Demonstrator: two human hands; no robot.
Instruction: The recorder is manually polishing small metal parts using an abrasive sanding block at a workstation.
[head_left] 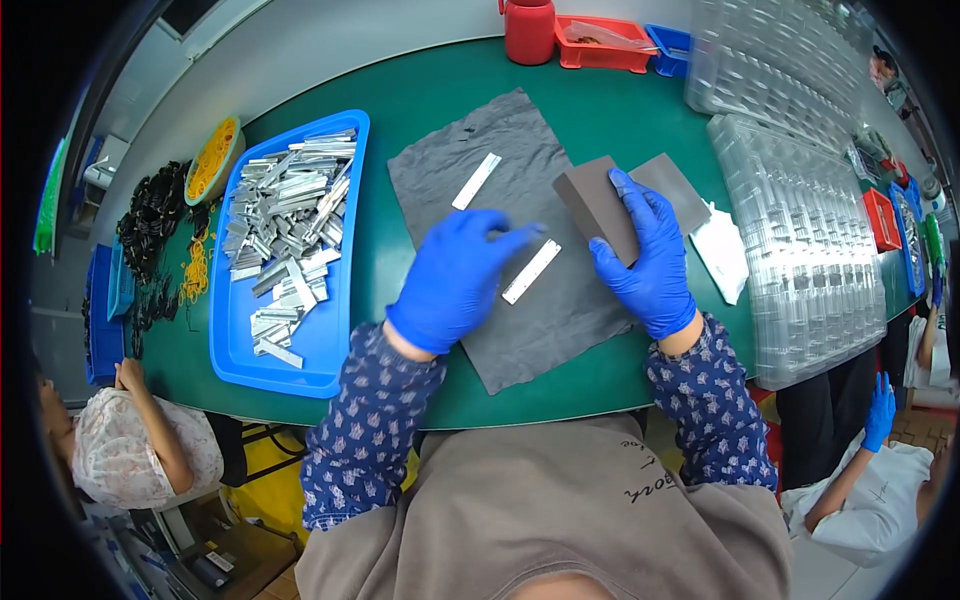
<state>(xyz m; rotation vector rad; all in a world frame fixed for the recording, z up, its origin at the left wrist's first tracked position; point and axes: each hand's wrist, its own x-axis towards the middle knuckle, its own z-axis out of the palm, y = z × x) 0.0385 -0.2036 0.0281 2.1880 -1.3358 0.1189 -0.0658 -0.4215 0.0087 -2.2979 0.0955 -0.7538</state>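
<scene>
My right hand (650,255), in a blue glove, grips a dark brown-grey sanding block (598,205), thumb on the near side and fingers along the far side. The block is tilted over the right part of a dark grey cloth (480,130). My left hand (455,275), also gloved in blue, hovers over the cloth's left side. Its fingers are apart and slightly blurred, and nothing shows in them. Close to its fingertips lies a silvery metal strip (532,271) with small holes. Beyond that hand, a second metal strip (477,181) rests on the cloth.
A blue tray (352,200) of loose metal pieces stands left. A flat grey sheet (672,190) and white cloth (720,250) lie right, beside stacked clear plastic trays (810,250). At the back are a red container (528,35) and red bin (605,58). People sit on both sides.
</scene>
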